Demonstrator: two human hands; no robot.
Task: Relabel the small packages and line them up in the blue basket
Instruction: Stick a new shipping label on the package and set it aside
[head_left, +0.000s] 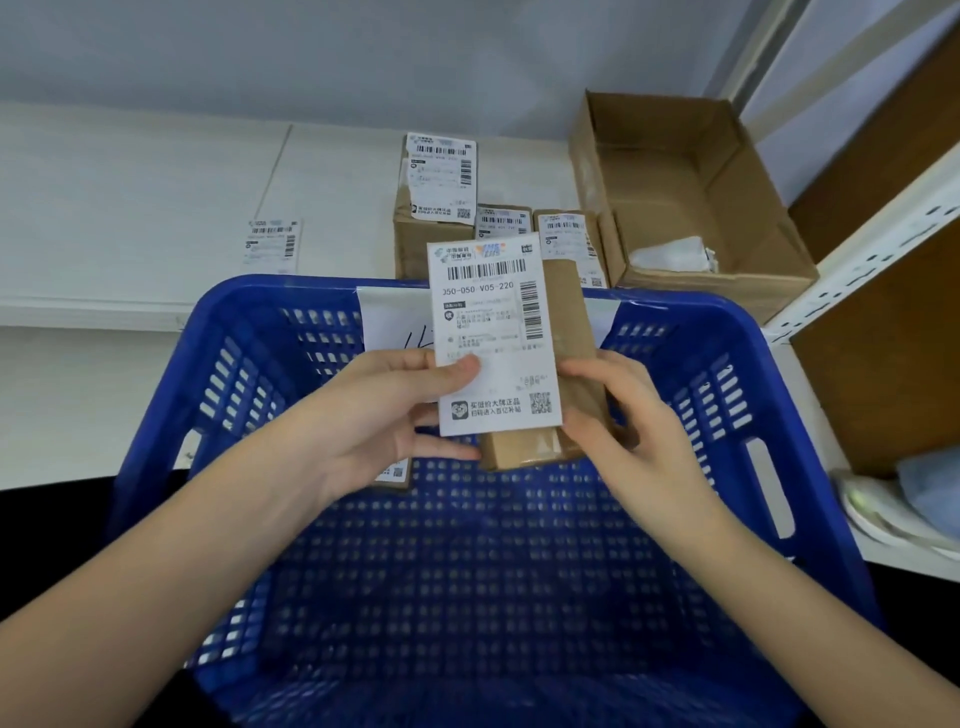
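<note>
Over the blue basket I hold a small brown package upright. My right hand grips its right side. My left hand pinches a white shipping label by its left edge, thumb on the front, and the label lies over the package's left face. One labelled package lies on the basket floor, mostly hidden under my left hand. Three more labelled packages stand on the white table behind the basket.
A loose label lies on the white table to the left. An open cardboard box sits at the back right. A white shelf post and brown boards stand on the right. A paper note hangs on the basket's far wall.
</note>
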